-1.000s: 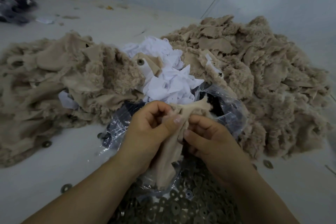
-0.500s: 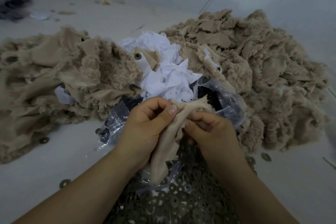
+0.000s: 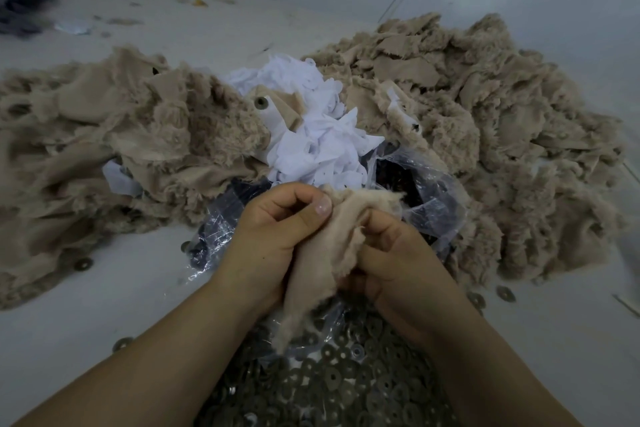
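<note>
A small beige plush fabric piece [image 3: 322, 263] hangs between both hands at the centre of the head view. My left hand [image 3: 273, 239] pinches its upper left edge between thumb and curled fingers. My right hand [image 3: 398, 263] grips its right side with fingers curled into the fabric. The lower tip of the piece dangles over a heap of dark metal washers [image 3: 346, 388]. What lies inside the fold of the fabric is hidden.
Large piles of beige plush pieces lie at the left [image 3: 121, 149] and the right [image 3: 485, 135]. White fabric scraps [image 3: 311, 135] sit between them. A clear plastic bag [image 3: 426, 194] with dark parts lies behind my hands. Loose washers [image 3: 83, 263] dot the white table [image 3: 104, 315].
Both hands have kept their hold on the plush piece and shifted slightly, working the fabric between the fingers. The view has dipped a little.
</note>
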Available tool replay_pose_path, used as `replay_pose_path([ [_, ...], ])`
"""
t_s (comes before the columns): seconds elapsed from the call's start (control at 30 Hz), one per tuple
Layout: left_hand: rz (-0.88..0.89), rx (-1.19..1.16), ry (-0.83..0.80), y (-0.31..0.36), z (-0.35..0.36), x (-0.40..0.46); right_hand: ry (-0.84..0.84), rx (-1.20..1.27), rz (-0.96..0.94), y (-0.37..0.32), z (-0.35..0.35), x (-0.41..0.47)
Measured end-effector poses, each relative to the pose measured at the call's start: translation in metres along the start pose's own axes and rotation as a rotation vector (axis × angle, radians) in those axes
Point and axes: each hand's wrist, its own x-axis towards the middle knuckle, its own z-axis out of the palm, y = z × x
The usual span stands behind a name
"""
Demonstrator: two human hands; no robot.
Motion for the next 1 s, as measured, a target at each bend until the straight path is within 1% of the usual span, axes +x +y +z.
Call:
replay_pose_path([
  [0.07,0.031,0.061,-0.031,0.000,-0.001,0.000,0.176,-0.192,-0.124,0.004,-0.001,0.002],
  [0.13,0.089,0.173,-0.058,-0.002,-0.002,-0.001,0.275,-0.301,-0.255,0.005,-0.003,0.003],
  [0.2,0.162,0.317,-0.067,-0.004,-0.001,-0.001,0.296,-0.306,-0.325,0.005,-0.003,0.004],
  [0.27,0.224,0.413,-0.049,-0.008,-0.001,-0.001,0.288,-0.304,-0.334,0.005,-0.001,0.003],
  [0.37,0.280,0.499,0.009,-0.010,-0.001,-0.001,0.335,-0.302,-0.340,0.006,0.000,0.004],
  [0.47,0.320,0.568,0.008,-0.011,0.000,-0.001,0.324,-0.190,-0.322,0.002,0.002,0.003],
  [0.53,0.319,0.588,-0.021,-0.011,0.000,-0.002,0.330,-0.220,-0.325,0.003,0.003,0.002],
  [0.6,0.289,0.558,-0.034,-0.010,0.001,-0.003,0.362,-0.243,-0.334,0.004,0.005,0.002],
  [0.7,0.172,0.389,0.023,-0.009,0.003,-0.003,0.378,-0.177,-0.304,0.006,0.005,0.002],
  [0.77,0.126,0.324,0.062,-0.009,0.003,-0.003,0.387,-0.164,-0.296,0.007,0.006,0.003],
  [0.87,0.122,0.336,0.038,-0.009,0.003,-0.003,0.400,-0.218,-0.321,0.008,0.003,0.003],
  [1.0,0.182,0.429,0.029,-0.010,0.004,-0.005,0.409,-0.311,-0.341,0.005,0.003,0.003],
])
